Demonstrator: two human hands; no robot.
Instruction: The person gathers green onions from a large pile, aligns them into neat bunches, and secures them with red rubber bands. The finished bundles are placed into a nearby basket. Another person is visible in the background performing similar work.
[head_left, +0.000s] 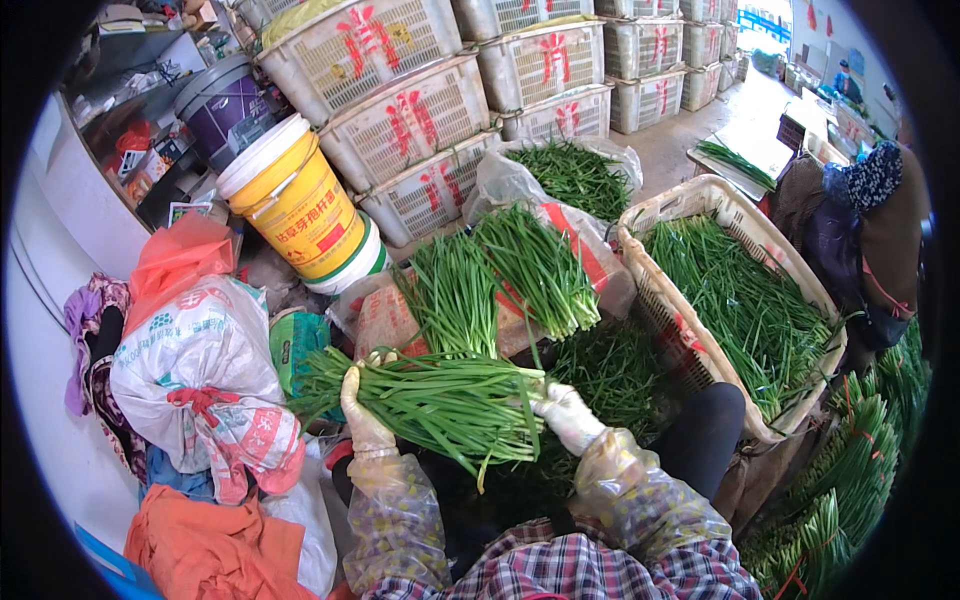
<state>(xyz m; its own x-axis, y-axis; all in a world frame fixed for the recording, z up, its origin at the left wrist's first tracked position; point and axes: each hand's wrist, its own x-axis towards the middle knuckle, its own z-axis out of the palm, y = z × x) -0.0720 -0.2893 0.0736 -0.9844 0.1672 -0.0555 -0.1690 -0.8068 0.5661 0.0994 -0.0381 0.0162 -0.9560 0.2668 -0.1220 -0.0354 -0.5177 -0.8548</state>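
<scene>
My left hand (366, 409), in a pale glove, is closed around the leafy end of a thick bunch of green garlic chives (442, 401) held level before me. At the pale stem end of that bunch is my gloved right hand (568, 417), its fingertips at the stems; whether it grips any is hard to tell. Just beyond, two more piles of chives, a left one (454, 292) and a right one (536, 266), lie side by side on a sack-covered surface (382, 322). Loose green leaves (615, 367) lie lower down, behind my right hand.
A plastic crate (667, 304) full of chives stands at the right, tied bunches (847, 457) below it. A yellow bucket (296, 202) and stuffed white sack (199, 360) are at the left. Stacked crates (405, 112) line the back. A person (885, 217) sits at the far right.
</scene>
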